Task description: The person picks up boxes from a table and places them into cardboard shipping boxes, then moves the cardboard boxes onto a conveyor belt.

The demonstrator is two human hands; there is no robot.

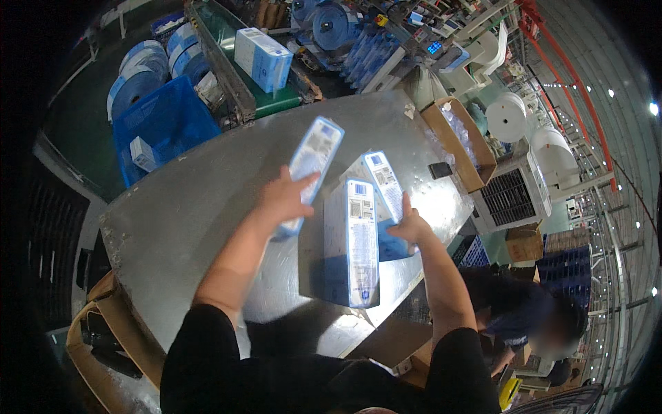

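Left hand (284, 196): left of middle carton (362, 248), grip closed around left carton (319, 148)
Left carton: left of middle carton, lifted or on desk (172, 228), can't tell; probably stiff card, slick-looking, weight unclear; hold across the broad faces
Middle carton: landmark, upright on desk; likely rigid, corners may dent; pinch mid-height
Right carton (383, 183): behind-right of middle carton, partly hidden; likely handles the same
Right hand (412, 228): right of middle carton, fingers at right carton, can't tell if grip is closed
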